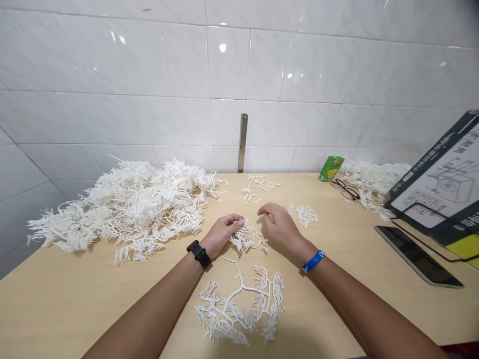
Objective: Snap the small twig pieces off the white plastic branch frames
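Single view: head-worn camera, above the near side of the table [75,294], at close range. Faces forward and tilts down, roughly square to the far edge, which runs nearly level across mid-frame. Tiled wall [175,60] takes most of the view above it. Left hand [222,234] and right hand [280,227] show below centre.

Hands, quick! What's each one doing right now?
Left hand: closed, pinching a white branching piece.
Right hand: curled beside that piece; can't tell whether it pinches something tiny.
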Demonstrator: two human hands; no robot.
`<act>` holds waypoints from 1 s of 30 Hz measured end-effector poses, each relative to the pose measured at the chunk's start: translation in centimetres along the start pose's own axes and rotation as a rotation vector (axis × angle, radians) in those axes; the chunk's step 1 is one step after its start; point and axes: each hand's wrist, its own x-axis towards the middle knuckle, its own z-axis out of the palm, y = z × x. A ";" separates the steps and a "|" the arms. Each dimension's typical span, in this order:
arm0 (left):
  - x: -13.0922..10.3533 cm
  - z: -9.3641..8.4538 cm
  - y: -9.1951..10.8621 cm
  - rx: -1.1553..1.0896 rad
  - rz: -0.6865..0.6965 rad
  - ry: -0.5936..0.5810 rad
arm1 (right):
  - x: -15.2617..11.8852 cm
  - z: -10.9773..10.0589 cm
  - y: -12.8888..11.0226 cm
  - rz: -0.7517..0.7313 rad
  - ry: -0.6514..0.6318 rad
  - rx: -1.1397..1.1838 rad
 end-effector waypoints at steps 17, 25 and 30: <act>-0.4 -0.2 0.2 0.194 0.060 -0.305 | -0.7 1.8 -0.6 -0.036 -0.447 0.655; -0.5 -0.6 0.2 0.044 -0.002 -0.294 | -0.4 2.1 0.9 0.017 -0.459 0.872; -0.4 -0.2 0.2 -0.047 -0.060 -0.174 | 0.7 -0.1 2.2 0.073 -0.132 0.285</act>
